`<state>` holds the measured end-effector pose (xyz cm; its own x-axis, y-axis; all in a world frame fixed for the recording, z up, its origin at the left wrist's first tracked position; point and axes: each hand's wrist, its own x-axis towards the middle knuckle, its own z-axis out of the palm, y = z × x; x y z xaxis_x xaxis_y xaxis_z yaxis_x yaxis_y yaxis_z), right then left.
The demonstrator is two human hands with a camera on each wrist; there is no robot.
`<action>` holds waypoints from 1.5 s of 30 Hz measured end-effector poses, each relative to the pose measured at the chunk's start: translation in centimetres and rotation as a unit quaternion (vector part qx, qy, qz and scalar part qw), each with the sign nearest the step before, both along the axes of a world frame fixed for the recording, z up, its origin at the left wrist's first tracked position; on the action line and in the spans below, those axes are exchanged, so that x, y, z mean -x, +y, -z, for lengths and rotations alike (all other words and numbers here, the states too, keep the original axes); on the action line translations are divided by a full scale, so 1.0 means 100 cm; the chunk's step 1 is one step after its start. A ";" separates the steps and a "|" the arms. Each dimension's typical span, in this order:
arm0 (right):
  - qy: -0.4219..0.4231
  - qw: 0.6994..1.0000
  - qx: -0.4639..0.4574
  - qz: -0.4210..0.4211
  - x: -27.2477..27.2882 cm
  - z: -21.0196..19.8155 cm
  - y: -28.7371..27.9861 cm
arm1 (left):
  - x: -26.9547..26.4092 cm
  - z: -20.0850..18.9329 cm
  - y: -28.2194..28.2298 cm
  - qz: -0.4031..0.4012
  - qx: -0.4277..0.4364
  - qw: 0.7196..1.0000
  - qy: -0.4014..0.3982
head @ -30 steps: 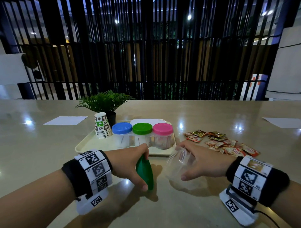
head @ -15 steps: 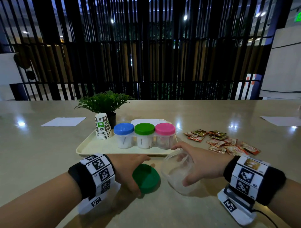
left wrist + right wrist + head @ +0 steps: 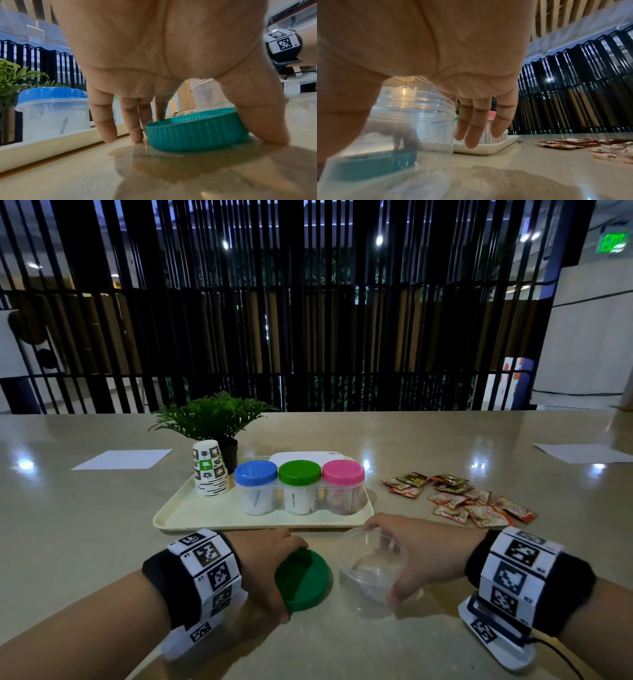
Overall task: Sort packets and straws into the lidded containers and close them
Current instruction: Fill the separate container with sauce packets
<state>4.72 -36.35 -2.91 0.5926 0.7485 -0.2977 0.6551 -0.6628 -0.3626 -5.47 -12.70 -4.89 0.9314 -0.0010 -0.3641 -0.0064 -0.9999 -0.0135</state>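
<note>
A green lid (image 3: 303, 580) lies inner side up on the table, and my left hand (image 3: 270, 566) grips it between thumb and fingers. The left wrist view has the lid (image 3: 195, 132) flat on the table with the thumb at its right side and fingertips at its left. Just right of it stands an empty clear container (image 3: 370, 577), upright and open-topped. My right hand (image 3: 421, 556) holds it with the thumb on the near side and fingers on the far side. Several red and brown packets (image 3: 462, 501) lie scattered to the right. No straws show loose.
A cream tray (image 3: 205, 518) behind my hands carries three closed containers with blue (image 3: 256, 473), green (image 3: 299, 472) and pink (image 3: 343, 471) lids, plus stacked paper cups (image 3: 209, 470). A small potted plant (image 3: 212, 419) stands behind the tray. White sheets (image 3: 123, 459) lie far left and far right.
My left hand has turned the green lid from standing on edge to lying flat on the table. The clear container has gone from tilted to standing upright in my right hand.
</note>
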 end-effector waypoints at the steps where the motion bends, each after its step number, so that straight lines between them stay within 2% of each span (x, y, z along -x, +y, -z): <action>1: -0.001 1.000 0.002 0.001 0.000 0.001 0.000 | 0.000 0.000 0.000 0.001 0.000 1.000 0.000; 23: 0.025 0.997 0.023 0.068 0.014 -0.004 0.005 | 0.003 -0.006 -0.004 0.022 0.001 1.000 -0.013; 26: 0.021 0.997 0.026 0.066 0.015 -0.006 0.005 | 0.001 -0.022 -0.014 0.024 0.033 0.999 -0.022; 29: 0.022 0.997 0.023 0.067 0.014 -0.006 0.004 | -0.005 -0.037 -0.032 0.048 0.081 0.993 -0.064; 35: 0.012 0.999 0.031 0.040 0.004 -0.005 0.003 | -0.024 -0.035 -0.070 0.048 0.123 0.988 -0.075; 39: 0.009 1.000 0.029 0.009 -0.004 -0.003 0.000 | -0.031 -0.032 -0.075 0.020 0.152 0.986 -0.059; 43: 0.044 0.998 0.023 -0.031 -0.021 -0.007 -0.010 | -0.035 -0.033 -0.076 0.003 0.148 0.988 -0.054; 45: 0.035 0.998 0.030 -0.034 -0.035 -0.011 -0.019 | -0.036 -0.032 -0.075 -0.002 0.146 0.988 -0.052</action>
